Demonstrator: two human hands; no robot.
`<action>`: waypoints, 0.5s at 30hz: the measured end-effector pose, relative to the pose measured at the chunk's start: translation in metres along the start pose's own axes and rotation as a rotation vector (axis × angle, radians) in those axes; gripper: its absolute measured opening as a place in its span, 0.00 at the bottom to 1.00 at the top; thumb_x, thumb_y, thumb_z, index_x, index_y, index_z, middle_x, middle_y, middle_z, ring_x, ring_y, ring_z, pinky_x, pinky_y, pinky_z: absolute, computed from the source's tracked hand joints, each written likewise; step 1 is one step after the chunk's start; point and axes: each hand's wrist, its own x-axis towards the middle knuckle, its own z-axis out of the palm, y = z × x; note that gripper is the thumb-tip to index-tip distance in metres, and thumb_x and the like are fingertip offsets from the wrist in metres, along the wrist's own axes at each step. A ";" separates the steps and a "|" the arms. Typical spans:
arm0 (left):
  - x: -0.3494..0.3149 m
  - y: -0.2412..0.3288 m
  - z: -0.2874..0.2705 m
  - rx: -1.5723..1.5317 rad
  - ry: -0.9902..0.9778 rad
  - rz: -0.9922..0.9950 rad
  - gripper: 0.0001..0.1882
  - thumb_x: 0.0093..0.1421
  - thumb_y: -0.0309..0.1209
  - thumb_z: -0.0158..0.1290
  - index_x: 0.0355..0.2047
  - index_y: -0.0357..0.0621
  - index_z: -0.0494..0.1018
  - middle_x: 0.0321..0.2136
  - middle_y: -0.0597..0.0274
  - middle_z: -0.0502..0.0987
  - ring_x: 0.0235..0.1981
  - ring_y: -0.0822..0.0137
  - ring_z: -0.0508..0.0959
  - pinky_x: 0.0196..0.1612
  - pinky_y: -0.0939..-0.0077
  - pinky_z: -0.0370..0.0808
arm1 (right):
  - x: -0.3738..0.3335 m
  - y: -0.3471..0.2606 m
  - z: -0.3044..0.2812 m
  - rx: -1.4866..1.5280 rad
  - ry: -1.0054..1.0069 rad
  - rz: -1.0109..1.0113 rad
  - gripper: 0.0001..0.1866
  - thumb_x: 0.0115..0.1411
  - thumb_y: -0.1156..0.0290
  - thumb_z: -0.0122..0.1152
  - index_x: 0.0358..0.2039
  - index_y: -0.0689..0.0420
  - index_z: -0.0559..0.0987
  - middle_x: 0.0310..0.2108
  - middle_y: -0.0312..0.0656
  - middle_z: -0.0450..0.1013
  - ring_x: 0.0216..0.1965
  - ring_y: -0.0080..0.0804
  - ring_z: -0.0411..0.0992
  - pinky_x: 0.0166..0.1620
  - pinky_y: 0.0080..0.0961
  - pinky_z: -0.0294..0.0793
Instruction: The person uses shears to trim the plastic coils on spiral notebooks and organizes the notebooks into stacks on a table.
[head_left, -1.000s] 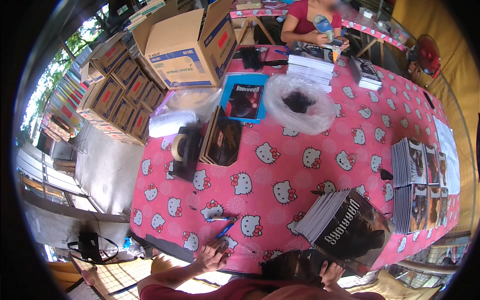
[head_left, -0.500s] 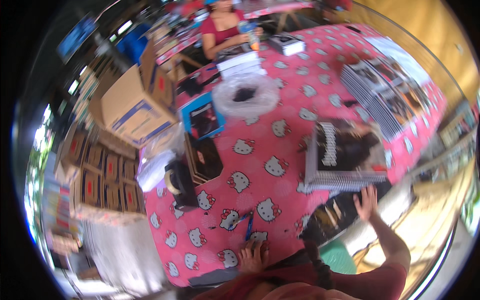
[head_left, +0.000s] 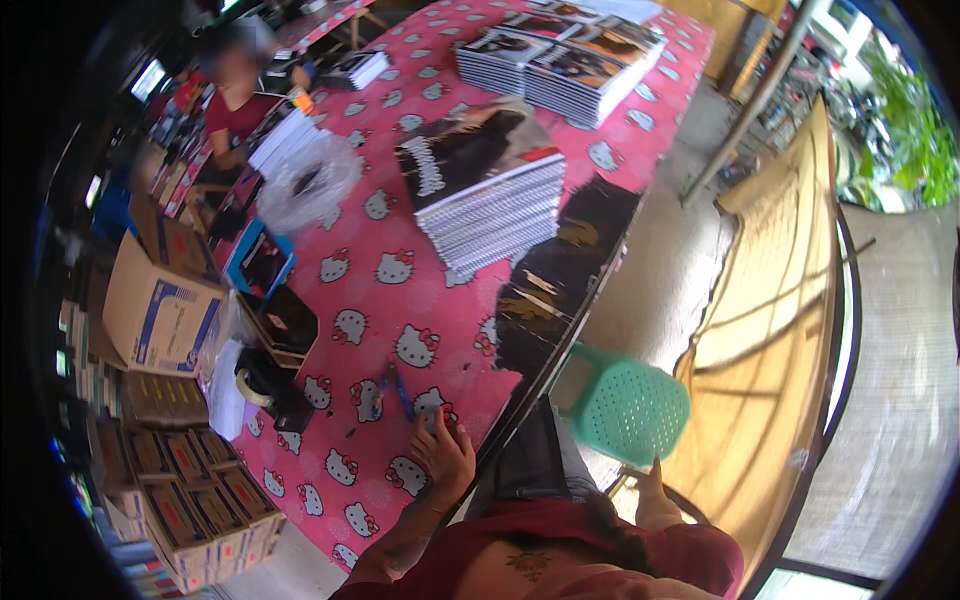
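Observation:
My left hand (head_left: 445, 455) lies palm down at the near edge of the pink table, holding nothing, with its fingers spread. Just beyond its fingertips are slim blue pen-like things (head_left: 400, 391). My right hand (head_left: 652, 489) is low beside the table, at the near rim of a green plastic stool (head_left: 632, 408) with a perforated seat. One digit shows at that rim; the other fingers are hidden, so a grip cannot be made out. A tall stack of magazines (head_left: 480, 170) stands on the table, next to a torn dark sheet (head_left: 565, 275) along the edge.
More magazine stacks (head_left: 565, 62) stand at the far end. A black tape dispenser (head_left: 272, 392), a blue-framed item (head_left: 260, 262) and crumpled clear plastic (head_left: 310, 180) lie on the left. Cardboard boxes (head_left: 170, 318) flank the table. A person (head_left: 235, 110) sits across it.
The view has swung right. My right hand has left the table edge by the magazine stack and moved down to the green stool. My left hand stays near the blue pen-like things.

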 end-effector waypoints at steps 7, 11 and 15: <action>0.004 0.005 0.007 0.112 0.005 0.135 0.27 0.62 0.36 0.50 0.59 0.41 0.61 0.57 0.40 0.59 0.56 0.42 0.61 0.56 0.49 0.57 | 0.033 -0.001 0.099 0.204 0.200 -0.266 0.46 0.48 0.52 0.70 0.64 0.26 0.54 0.68 0.35 0.45 0.64 0.56 0.50 0.58 0.64 0.54; -0.001 0.009 0.011 0.132 -0.019 0.085 0.27 0.61 0.35 0.50 0.60 0.41 0.59 0.56 0.40 0.60 0.56 0.42 0.61 0.56 0.49 0.56 | 0.046 -0.053 0.171 0.061 0.177 -0.233 0.51 0.49 0.49 0.69 0.68 0.29 0.46 0.71 0.36 0.42 0.67 0.55 0.48 0.60 0.63 0.51; -0.005 0.005 0.008 0.154 0.006 0.057 0.29 0.60 0.34 0.51 0.59 0.40 0.58 0.56 0.40 0.60 0.55 0.42 0.61 0.56 0.48 0.57 | 0.067 -0.090 0.242 -0.317 0.147 -0.213 0.55 0.51 0.47 0.67 0.70 0.38 0.40 0.72 0.43 0.40 0.68 0.56 0.46 0.59 0.67 0.51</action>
